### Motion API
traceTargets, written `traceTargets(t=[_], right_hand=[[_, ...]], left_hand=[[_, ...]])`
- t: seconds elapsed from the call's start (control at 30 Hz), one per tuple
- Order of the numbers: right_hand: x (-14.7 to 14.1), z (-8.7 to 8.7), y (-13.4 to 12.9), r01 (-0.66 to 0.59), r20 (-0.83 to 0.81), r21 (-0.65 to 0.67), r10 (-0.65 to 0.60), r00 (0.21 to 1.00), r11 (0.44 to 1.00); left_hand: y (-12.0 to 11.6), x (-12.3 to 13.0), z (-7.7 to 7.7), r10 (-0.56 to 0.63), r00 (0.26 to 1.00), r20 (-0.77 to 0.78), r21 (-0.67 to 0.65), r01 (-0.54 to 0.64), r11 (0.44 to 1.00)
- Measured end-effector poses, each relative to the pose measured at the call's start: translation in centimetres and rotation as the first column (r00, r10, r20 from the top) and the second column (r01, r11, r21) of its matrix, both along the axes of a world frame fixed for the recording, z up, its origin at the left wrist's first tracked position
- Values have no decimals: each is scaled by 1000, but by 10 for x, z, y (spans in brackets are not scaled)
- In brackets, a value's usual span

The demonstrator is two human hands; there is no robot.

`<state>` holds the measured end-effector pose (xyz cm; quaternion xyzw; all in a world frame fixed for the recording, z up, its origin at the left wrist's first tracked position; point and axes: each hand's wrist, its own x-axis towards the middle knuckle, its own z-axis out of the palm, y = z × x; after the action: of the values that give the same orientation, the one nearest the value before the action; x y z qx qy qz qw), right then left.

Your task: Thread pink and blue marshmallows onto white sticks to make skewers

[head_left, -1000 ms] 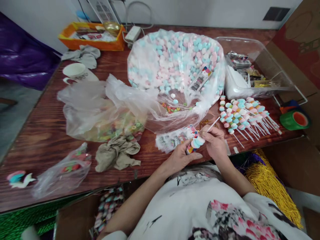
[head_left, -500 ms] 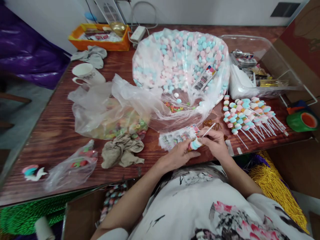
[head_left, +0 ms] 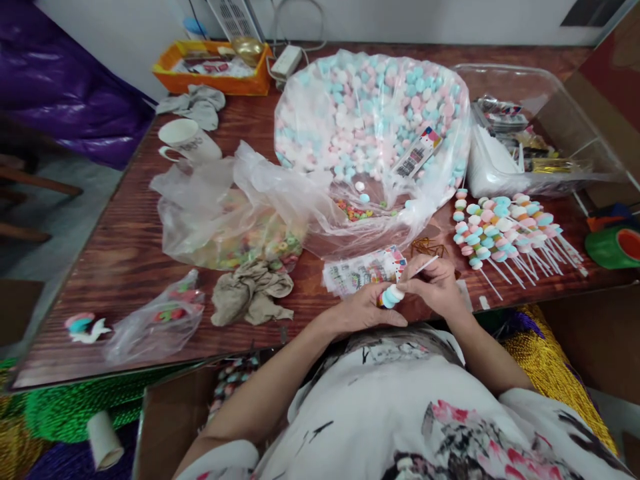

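Between my two hands is a marshmallow skewer (head_left: 392,297), with blue and white discs and a bit of orange on it. My left hand (head_left: 364,311) is closed round its lower end, though the fingers partly hide it. At the upper end, the fingers of my right hand (head_left: 436,288) pinch the white stick (head_left: 425,265), which points up and right. Printed plastic sleeves (head_left: 357,272) lie just beyond my left hand. Gold twist ties (head_left: 426,247) lie beyond the right. Several finished-looking marshmallow skewers (head_left: 500,227) are laid out side by side to the right.
A big clear bag of marshmallows (head_left: 370,113) fills the back. To its left are a bag of coloured rings (head_left: 235,233), a crumpled cloth (head_left: 250,293) and a mug (head_left: 189,141). A clear plastic bin (head_left: 545,180) and green tape (head_left: 607,248) stand at the right.
The view has swung slightly left, so the table's contents sit further right. Both hands keep their hold on the skewer, with the right hand shifted only slightly.
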<state>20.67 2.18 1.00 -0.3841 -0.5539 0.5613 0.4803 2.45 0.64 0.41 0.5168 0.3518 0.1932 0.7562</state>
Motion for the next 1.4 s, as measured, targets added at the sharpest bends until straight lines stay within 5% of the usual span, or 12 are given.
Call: traceTargets(t=[0.13,0.27,0.37,0.6,0.77,0.93,1.13,1.23,1.33,1.37,1.4], right_hand=[[-12,-11,-5,87,14,-71,-86,996,994],[-11,-23,-2,249,-42,-110,-255,966,962],[-8,-24,-1,341,-6,-79,-343,939,937],[-21,-14,-10,383,-1,-58,-384,923,922],[-23,-9,-12,277,-66,-124,-287,956,953],[-21,-11,-3,72,-99,-163,-89,991,984],[-35,-19,-1,41,-96,-115,-52,994,993],[-37,-23,-5,57,-147,-200,-87,985,978],[-28,-23,-9,201,-235,-245,-259,937,949],[-24,-22,-9,264,-266,-245,-327,907,933],[-20,-20,-8,324,-294,-240,-387,874,915]], left_hand=[[-2,3,0,102,986,-133,248,-66,967],[-6,-1,5,215,913,-346,527,0,850],[-10,-4,5,270,891,-365,620,16,784],[-11,1,-2,337,889,-309,612,-85,786],[-10,4,-4,365,905,-221,523,-206,827],[-9,5,7,269,923,-274,484,-110,868],[-2,11,6,276,932,-234,536,-113,836],[-3,8,18,363,894,-264,661,-106,743],[-19,-4,44,557,812,-174,843,-170,510],[-27,-7,51,584,801,-131,859,-202,470],[-35,-10,57,566,817,-109,840,-229,492]])
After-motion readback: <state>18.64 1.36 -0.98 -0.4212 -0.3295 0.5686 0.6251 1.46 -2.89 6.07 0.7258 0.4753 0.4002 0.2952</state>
